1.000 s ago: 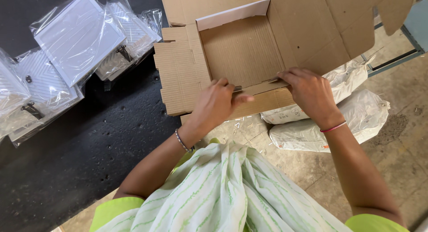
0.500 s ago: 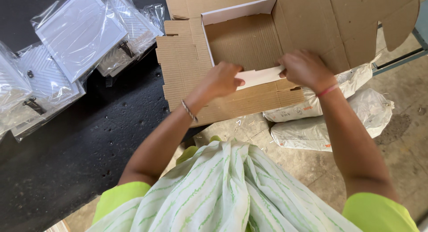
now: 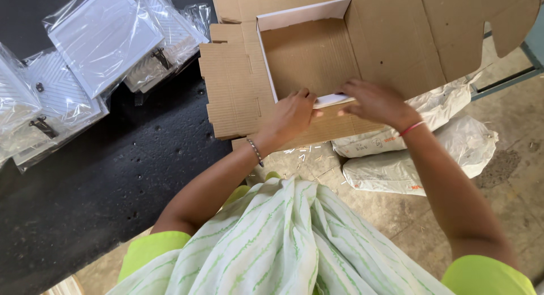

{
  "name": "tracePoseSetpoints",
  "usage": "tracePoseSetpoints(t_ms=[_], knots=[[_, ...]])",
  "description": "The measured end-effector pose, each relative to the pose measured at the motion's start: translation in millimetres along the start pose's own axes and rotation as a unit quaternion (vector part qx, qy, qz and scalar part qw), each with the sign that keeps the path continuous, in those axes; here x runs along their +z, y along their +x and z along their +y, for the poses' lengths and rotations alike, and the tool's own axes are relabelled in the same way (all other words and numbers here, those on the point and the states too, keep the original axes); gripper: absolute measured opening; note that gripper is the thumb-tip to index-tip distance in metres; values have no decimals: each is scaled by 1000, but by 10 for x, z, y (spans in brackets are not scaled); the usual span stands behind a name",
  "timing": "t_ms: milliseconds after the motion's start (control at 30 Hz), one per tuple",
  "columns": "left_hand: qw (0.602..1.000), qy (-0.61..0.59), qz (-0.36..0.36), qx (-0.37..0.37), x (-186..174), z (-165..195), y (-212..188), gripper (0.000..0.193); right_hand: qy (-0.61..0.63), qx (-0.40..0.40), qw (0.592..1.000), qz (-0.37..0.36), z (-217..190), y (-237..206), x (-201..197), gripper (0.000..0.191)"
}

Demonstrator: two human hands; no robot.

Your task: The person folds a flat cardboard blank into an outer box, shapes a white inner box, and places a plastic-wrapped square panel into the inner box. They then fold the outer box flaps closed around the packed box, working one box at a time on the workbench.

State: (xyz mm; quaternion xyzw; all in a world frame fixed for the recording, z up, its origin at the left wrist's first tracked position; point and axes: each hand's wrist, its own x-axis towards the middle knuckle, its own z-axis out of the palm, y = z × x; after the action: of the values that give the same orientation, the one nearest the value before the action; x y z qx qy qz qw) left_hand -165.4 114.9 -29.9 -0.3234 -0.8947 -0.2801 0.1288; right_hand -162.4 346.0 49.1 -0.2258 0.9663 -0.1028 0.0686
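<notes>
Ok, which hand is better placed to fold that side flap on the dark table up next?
Probably the left hand: it rests on the cardboard box's front wall beside the flat side flap. The right hand sits farther along.

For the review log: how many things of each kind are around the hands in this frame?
Cardboard box: 1
Clear-bagged white panels: about 5, overlapping, so uncertain
White sacks on the floor: 2
Hands, left hand and right hand, on the box's near flap: 2
Total: about 10
</notes>
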Motion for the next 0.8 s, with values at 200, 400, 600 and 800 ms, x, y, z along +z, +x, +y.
tracePoseSetpoints(t_ms=[200,400,600,800], knots=[[999,24,-25,-27,37,47,-71,29,-75,-35,993,83,19,93,330,44],[993,-2,-79,-83,-52,238,28,37,-83,-31,989,118,155,83,413,52],[980,-42,-133,-142,-247,517,24,43,-156,-152,965,149,387,44,383,29],[982,-174,75,-24,-485,237,-116,62,-201,-19,930,308,622,171,268,37]])
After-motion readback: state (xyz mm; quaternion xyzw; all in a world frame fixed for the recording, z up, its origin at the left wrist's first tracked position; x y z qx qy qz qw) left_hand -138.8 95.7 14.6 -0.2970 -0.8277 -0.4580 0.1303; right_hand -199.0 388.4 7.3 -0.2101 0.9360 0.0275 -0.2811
